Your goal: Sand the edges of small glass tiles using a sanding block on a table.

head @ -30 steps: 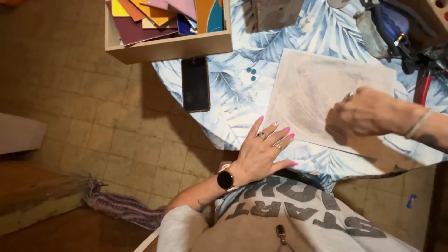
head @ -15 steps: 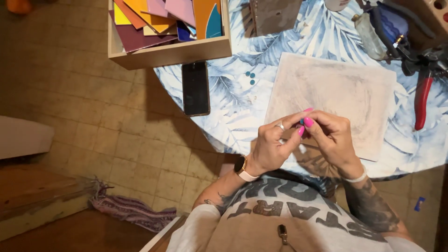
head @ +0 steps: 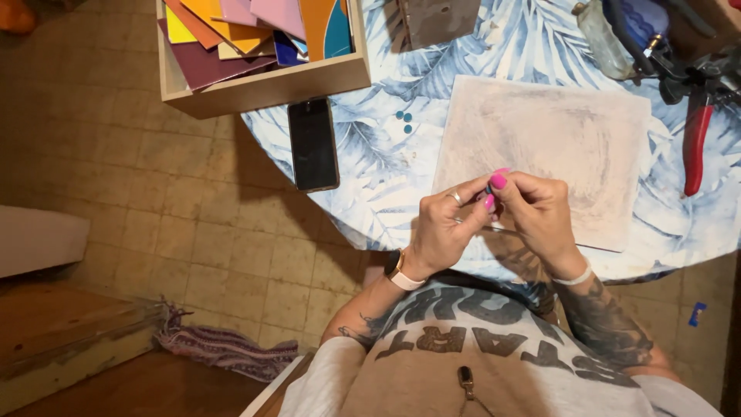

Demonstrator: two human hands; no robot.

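Head view | left hand [head: 444, 228] and right hand [head: 540, 212] staying pinched together on a tiny piece, hardly visible | meeting over the grey board's [head: 556, 147] near edge, unchanged from half a second ago

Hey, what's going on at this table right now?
A person sits at a round table covered in a blue leaf-print cloth, both hands raised together just above a pale square board. The left hand and right hand meet at the fingertips, pinching something too small to make out. A dark phone lies near the table edge, beside a wooden box of coloured sheets. Three small teal dots sit on the cloth, and red-handled pliers rest at the far right.
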